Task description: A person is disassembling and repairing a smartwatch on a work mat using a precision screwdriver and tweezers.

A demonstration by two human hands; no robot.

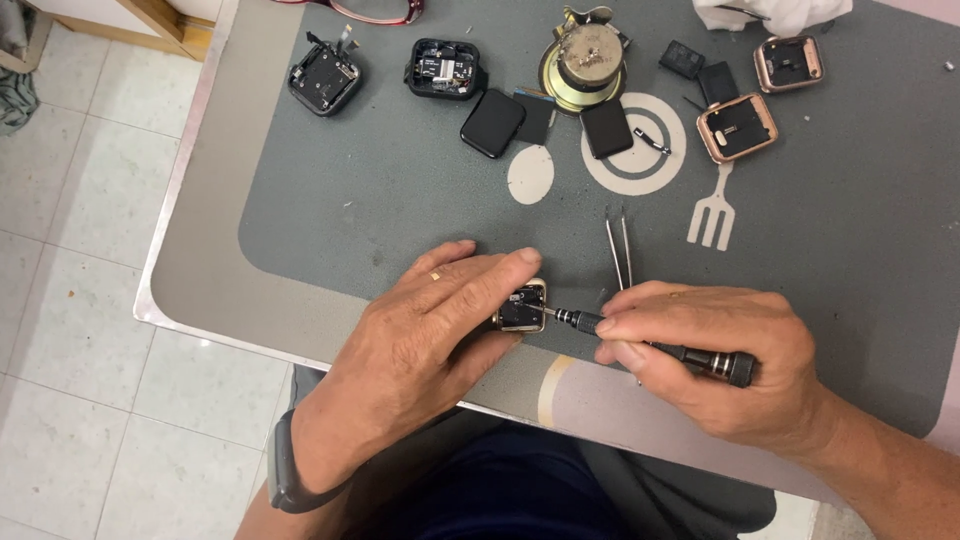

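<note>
Left hand (425, 320) pinches open watch case (522, 306) flat on mat (400, 190), near bench front edge. Right hand (710, 355) closed around screwdriver (650, 343), tip inside case. Tweezers (618, 250) just behind. More cases (737, 128) along back edge.

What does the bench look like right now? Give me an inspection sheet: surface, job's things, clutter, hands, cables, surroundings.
Surface: grey work mat with white plate-and-fork print, on a metal-edged table.
Job's things: small gold-rimmed opened watch case; black precision screwdriver, tip at the case.
Clutter: metal tweezers; two dark opened watch cases; black screen panels; round brass mechanism; two rose-gold watch cases; red-framed glasses at the far edge.
Hands: left hand pinches the case; right hand grips the screwdriver.
Cables: nothing seen.
Surroundings: white tiled floor; white cloth at the top edge.
</note>
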